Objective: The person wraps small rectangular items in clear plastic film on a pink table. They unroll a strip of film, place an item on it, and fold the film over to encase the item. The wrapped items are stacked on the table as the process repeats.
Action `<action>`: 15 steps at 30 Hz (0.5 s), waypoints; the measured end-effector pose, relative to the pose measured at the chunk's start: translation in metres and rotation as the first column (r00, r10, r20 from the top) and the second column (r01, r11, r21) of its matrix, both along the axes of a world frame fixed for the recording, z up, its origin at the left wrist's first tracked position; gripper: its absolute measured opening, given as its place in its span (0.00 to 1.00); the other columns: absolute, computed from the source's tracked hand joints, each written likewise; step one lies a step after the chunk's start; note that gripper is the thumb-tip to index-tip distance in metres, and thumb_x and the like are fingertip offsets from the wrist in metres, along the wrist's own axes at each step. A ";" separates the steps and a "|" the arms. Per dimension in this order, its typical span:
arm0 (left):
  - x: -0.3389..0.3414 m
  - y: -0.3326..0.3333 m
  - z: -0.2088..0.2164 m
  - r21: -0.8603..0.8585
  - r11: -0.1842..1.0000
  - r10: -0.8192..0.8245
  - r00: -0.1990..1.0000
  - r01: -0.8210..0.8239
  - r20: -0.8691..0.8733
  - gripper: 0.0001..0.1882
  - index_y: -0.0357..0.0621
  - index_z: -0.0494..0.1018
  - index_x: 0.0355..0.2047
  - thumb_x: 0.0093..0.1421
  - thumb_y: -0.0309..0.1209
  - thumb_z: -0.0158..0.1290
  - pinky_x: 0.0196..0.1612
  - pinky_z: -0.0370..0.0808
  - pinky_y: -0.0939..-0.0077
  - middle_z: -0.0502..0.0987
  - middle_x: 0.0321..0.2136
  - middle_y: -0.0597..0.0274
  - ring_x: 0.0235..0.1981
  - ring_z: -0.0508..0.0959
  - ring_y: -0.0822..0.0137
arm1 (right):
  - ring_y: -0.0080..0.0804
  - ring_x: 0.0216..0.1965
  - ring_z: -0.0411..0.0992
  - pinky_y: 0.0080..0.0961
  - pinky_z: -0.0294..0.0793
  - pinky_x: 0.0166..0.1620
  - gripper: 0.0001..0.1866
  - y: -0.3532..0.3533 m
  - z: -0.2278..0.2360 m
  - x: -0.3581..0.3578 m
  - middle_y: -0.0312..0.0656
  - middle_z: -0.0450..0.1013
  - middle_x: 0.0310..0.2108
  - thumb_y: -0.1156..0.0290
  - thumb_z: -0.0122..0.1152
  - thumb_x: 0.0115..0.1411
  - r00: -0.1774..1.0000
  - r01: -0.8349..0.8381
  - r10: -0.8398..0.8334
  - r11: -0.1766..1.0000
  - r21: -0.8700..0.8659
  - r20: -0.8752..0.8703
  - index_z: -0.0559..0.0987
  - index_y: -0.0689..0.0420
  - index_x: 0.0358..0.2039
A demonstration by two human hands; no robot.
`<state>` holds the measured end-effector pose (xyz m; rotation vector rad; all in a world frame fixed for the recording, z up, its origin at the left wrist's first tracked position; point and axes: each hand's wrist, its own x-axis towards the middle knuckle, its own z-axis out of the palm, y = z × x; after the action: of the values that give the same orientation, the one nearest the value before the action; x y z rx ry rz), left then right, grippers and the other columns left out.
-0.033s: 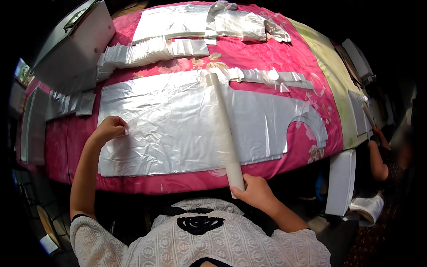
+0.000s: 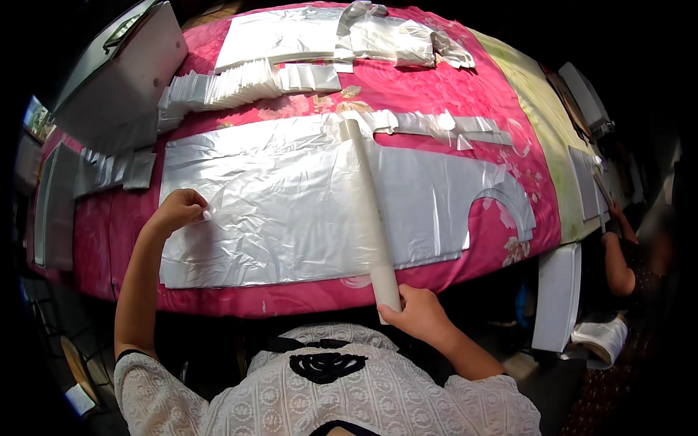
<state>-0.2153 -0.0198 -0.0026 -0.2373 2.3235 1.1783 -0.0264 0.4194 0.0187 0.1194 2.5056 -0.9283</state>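
A stack of silvery plastic bags (image 2: 283,247) lies flat in front of me, with a curved handle cutout at its right end. My left hand (image 2: 183,211) is closed in a pinch on the thin plastic bag at the left part of the stack, lifting a small fold of film. My right hand (image 2: 420,312) grips the near end of a long whitish tube (image 2: 369,211), which lies slantwise across the stack, its far end near the stack's back edge.
A pink flowered cloth (image 2: 407,91) covers the table. Behind the stack lie folded white bags (image 2: 247,80) in a row and another pile of bags (image 2: 283,36). A large white box (image 2: 131,80) stands at far left. Another person's arm (image 2: 618,265) shows at right.
The tube's far end has shifted very slightly to the right. Both my hands stay in nearly the same places.
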 end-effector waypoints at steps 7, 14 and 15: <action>0.023 0.127 0.024 -0.513 0.856 -0.483 0.459 0.066 -0.746 0.21 0.35 0.68 0.42 0.44 0.16 0.47 0.51 0.68 0.64 0.69 0.47 0.50 0.48 0.69 0.52 | 0.51 0.28 0.73 0.39 0.72 0.34 0.24 0.009 -0.003 0.005 0.54 0.73 0.24 0.52 0.61 0.48 1.000 0.005 -0.005 1.000 0.012 0.023 0.74 0.64 0.28; 0.052 0.255 -0.026 -0.244 0.874 -0.436 0.458 0.420 -0.775 0.31 0.32 0.57 0.56 0.48 0.20 0.43 0.61 0.55 0.57 0.55 0.59 0.43 0.60 0.56 0.45 | 0.49 0.29 0.74 0.38 0.72 0.35 0.24 0.009 0.003 0.001 0.53 0.74 0.25 0.52 0.61 0.48 0.996 -0.055 0.053 0.998 0.018 0.067 0.75 0.64 0.30; 0.053 0.259 -0.034 -0.219 0.880 -0.425 0.494 0.421 -0.759 0.32 0.32 0.55 0.57 0.48 0.21 0.42 0.62 0.52 0.57 0.54 0.60 0.42 0.61 0.54 0.45 | 0.49 0.29 0.74 0.38 0.72 0.35 0.24 0.009 0.004 -0.001 0.52 0.74 0.25 0.52 0.61 0.48 0.993 -0.083 0.080 0.996 0.025 0.081 0.76 0.64 0.30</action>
<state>-0.1626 0.2387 -0.0361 1.0507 2.8421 1.1302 -0.0277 0.4284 0.0225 0.0615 2.4317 -0.8383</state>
